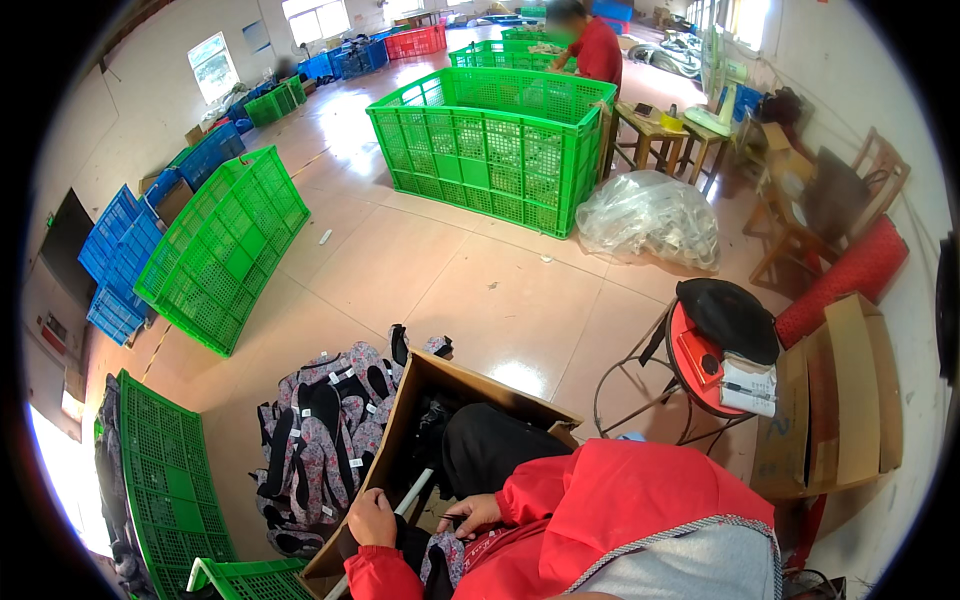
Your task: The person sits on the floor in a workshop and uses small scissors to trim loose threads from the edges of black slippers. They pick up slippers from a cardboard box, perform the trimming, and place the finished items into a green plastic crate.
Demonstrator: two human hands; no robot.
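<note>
Head view: a floral patterned fabric piece (443,560) lies at the bottom centre of the frame, just below the right hand (475,515). That hand's fingers are curled; whether its grip pinches the fabric I cannot tell. Left of it, the left hand (372,518) is bent near a white pole (415,492), its grip likewise unclear. Around them opens a cardboard box (440,385); a pile of similar pieces (330,430) covers the floor at lower left. A large green crate (480,150) stands at upper centre.
</note>
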